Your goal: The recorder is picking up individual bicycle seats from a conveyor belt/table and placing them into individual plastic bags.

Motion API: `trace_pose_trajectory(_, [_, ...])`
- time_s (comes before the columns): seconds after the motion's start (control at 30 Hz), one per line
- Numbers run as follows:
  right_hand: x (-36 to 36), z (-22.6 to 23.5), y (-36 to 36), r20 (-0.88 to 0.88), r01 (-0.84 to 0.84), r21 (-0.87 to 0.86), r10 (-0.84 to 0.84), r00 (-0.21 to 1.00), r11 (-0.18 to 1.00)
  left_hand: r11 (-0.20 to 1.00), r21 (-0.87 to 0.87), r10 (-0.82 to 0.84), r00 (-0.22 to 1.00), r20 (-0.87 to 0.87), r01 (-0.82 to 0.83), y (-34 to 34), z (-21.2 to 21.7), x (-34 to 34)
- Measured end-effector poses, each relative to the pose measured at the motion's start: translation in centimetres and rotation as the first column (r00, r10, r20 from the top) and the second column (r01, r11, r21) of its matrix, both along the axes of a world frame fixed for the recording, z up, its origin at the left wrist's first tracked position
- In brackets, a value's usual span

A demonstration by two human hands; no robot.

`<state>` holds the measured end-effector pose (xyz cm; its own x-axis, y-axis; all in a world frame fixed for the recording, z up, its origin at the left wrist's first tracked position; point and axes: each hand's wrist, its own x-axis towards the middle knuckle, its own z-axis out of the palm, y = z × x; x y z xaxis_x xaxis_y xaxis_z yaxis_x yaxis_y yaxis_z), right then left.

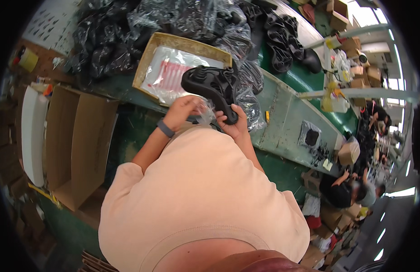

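A black bicycle saddle (210, 84), its ribbed underside partly showing, is held tilted in front of my body. My right hand (235, 122) is closed around its narrow nose. To the left, my left hand (185, 111) has its fingers pinched on a crumpled clear plastic bag (205, 112), which hangs between the two hands. The saddle's wide end overlaps a worn yellow box (144, 63). Inside that box lie clear plastic bags with red print (169, 75).
Black saddles in clear bags (105, 50) pile up behind the box. More black saddles (282, 50) lie at the far right. An orange-yellow cutter (267, 117) and a small bagged black part (311, 136) rest on the green bench (282, 131). An open cardboard box (85, 145) stands left. Other people (339, 190) work at right.
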<state>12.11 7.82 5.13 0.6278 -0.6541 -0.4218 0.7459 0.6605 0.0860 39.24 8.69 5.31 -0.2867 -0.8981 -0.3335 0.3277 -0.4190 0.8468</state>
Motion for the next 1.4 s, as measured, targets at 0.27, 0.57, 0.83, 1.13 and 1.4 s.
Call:
trace_pose_trajectory(0.27, [0.9, 6.4, 0.1, 0.076, 0.043, -0.457, -0.009, 0.997, 0.888, 0.818, 0.31, 0.567, 0.595, -0.569, -0.484, 3.6, 0.7, 11.7])
trace_pose_trajectory(0.57, [-1.1, 7.6, 3.4, -0.808, -0.692, -0.543, -0.519, 0.278, 0.476, 0.776, -0.487, 0.563, 0.788, 0.248, -0.402, -4.9, 9.2, 3.1])
trace_pose_trajectory(0.83, [-0.7, 6.4, 5.3, -0.856, -0.717, -0.44, -0.493, 0.154, 0.541, 0.086, -0.845, 0.323, 0.787, 0.525, 0.529, -4.9, 16.8, -12.1])
trace_pose_trajectory(1.13, [-7.5, 0.3, 10.1, -0.372, 0.419, -0.213, -0.47, 0.801, 0.883, 0.104, -0.909, 0.341, 0.844, 0.413, 0.402, -4.3, 12.9, -16.5])
trace_pose_trajectory(1.4, [-9.9, 0.6, 5.5, -0.707, 0.477, -0.351, -0.562, 0.43, 0.806, -0.055, -0.899, 0.225, 0.883, 0.412, 0.434, -5.9, 9.7, -21.2])
